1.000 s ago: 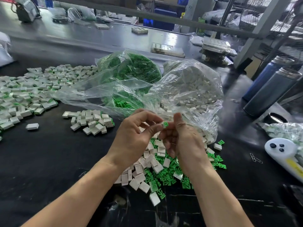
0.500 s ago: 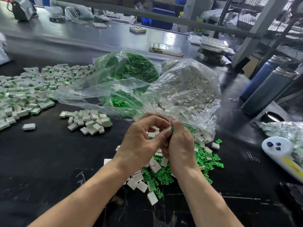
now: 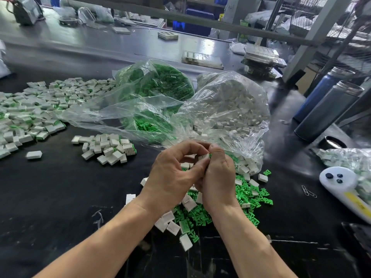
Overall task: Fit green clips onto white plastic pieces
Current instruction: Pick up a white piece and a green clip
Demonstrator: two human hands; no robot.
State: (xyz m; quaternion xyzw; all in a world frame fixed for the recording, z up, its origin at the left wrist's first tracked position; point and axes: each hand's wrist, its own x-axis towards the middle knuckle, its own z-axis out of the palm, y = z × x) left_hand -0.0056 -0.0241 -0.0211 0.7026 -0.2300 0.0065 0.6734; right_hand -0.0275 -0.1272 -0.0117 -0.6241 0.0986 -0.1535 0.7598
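- Since a second ago, both hands have closed together: the green clip (image 3: 210,155) that was held up alone between fingertips now sits pressed against a white piece (image 3: 203,156) between them.
- The left hand (image 3: 174,175) curls its fingers and thumb round the white piece, likely to steady it as the base of the fit.
- The right hand (image 3: 217,177) pinches the clip from the other side, its fingertips meeting the left hand's; whether the clip has seated cannot be told, since the fingers hide the joint.
- Both hands work above the loose heap (image 3: 202,215) of clips and white pieces on the black table (image 3: 60,197), presumably so that the next parts lie right under the fingers.
- Two clear bags lie open towards the person just behind the hands, the clip bag (image 3: 154,93) to the left and the piece bag (image 3: 230,101) to the right, probably to feed that heap.
- A small pile (image 3: 108,146) and a wider spread (image 3: 34,113) of white pieces showing green edges lie well apart to the left, seemingly finished ones kept clear of the raw stock.
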